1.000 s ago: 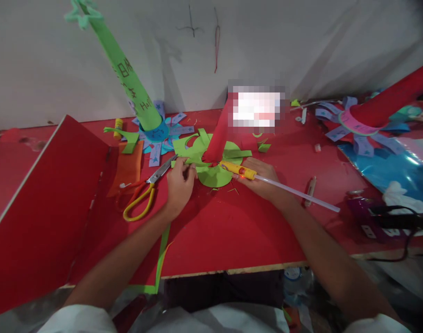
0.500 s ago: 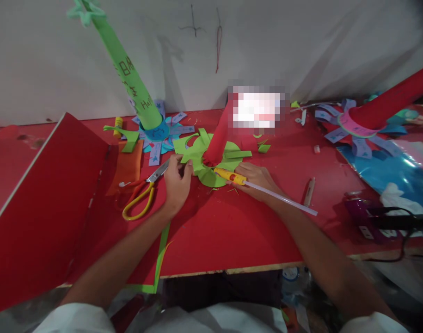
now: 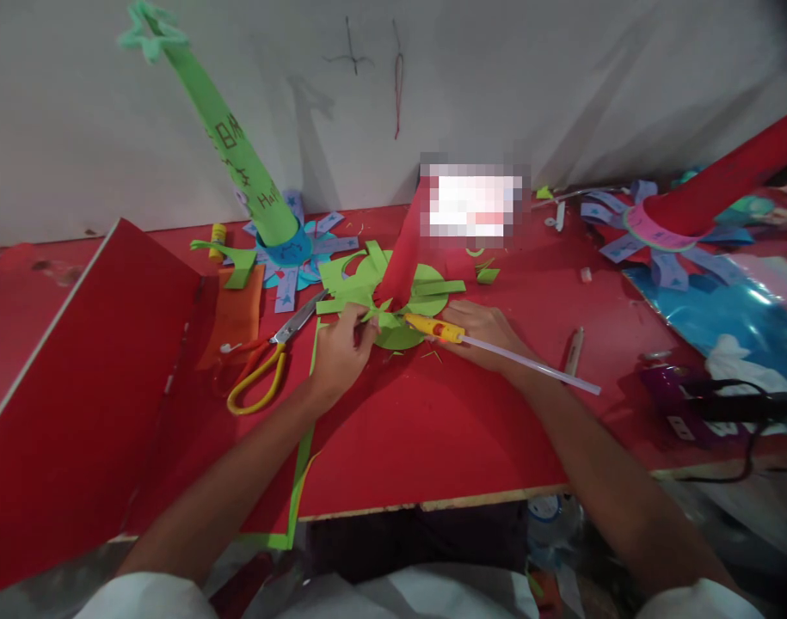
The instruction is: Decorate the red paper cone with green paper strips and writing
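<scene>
Red table (image 3: 432,438) bears scissors (image 3: 267,361), green paper flower (image 3: 393,301), glue stick (image 3: 574,351).

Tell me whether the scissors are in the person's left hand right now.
No: the scissors lie on the red table beside the left hand, which pinches a green paper strip.

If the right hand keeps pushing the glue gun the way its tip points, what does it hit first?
Most likely the green paper disc at the foot of the red cone; the glue gun in the right hand points there, though depth is unclear.

Scissors (image 3: 267,361) crowd left; bare table (image 3: 419,438) near edge.
</scene>
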{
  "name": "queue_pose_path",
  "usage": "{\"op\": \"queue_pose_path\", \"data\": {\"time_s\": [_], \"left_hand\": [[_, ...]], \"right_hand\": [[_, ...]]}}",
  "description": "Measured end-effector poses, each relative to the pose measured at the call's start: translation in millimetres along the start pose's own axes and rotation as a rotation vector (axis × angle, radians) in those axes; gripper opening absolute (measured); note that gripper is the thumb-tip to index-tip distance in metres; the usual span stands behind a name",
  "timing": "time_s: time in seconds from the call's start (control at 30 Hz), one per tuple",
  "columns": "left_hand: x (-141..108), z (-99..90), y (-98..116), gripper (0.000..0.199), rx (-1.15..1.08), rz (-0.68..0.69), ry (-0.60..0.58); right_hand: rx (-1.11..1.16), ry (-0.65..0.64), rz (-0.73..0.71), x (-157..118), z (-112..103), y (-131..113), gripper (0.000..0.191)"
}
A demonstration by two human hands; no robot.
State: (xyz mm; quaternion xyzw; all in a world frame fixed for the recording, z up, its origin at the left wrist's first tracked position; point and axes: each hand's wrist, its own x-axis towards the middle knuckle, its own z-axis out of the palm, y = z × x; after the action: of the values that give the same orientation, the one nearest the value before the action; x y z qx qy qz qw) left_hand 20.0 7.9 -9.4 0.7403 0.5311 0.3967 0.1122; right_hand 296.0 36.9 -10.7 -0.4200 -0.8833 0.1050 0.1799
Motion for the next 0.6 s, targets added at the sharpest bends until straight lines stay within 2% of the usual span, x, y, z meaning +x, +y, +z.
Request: {"op": "queue_pose_path", "data": {"time_s": [0.1, 0.2, 0.37, 0.6], "left_hand": [[-2, 0.5, -1, 0.015, 0.292, 0.256, -0.078], [-2, 0.5, 0, 0.018, 0.429, 0.409, -0.13], [0, -2.0, 5, 0.023, 0.468, 0.489, -0.198], [-2, -2.8, 10, 0.023, 0.489, 0.566, -0.254]], "right_hand": [[0.003, -0.009, -0.019, 0, -4, 1, 0.047], [0.006, -0.006, -0.015, 0, -8, 1, 0.048], [0.013, -0.008, -0.036, 0, -14, 0, 0.05], [-0.007, 0.066, 0.034, 0, -9, 5, 0.047]]}}
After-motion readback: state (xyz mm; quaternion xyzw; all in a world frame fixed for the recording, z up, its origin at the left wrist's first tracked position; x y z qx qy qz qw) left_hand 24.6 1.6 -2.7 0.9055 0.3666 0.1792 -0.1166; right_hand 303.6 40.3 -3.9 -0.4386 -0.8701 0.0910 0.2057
